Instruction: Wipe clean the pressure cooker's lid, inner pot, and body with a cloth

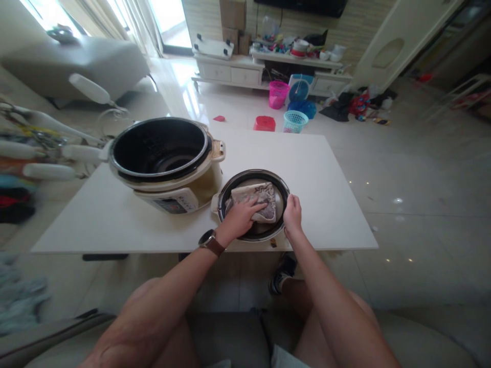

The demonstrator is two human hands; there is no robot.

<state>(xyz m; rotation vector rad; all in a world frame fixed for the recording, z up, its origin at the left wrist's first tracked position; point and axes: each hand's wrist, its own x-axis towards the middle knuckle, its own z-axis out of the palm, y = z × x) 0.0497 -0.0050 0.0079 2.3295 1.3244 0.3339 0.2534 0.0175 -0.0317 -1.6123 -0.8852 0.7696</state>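
Observation:
A round cooker lid [230,191] lies upturned on the white table [322,168] near its front edge. A patterned cloth [257,197] lies inside the lid. My left hand [241,217], with a watch on its wrist, presses down on the cloth with curled fingers. My right hand [292,212] grips the lid's right rim. Just left of the lid stands an open cream-coloured electric cooker [164,163] with a dark inner pot.
Cluttered utensils with white handles [42,148] lie left of the table. On the floor beyond stand a pink basket [278,94], a blue basket [295,121] and a red box [264,123]. A white TV cabinet [245,71] lines the back wall.

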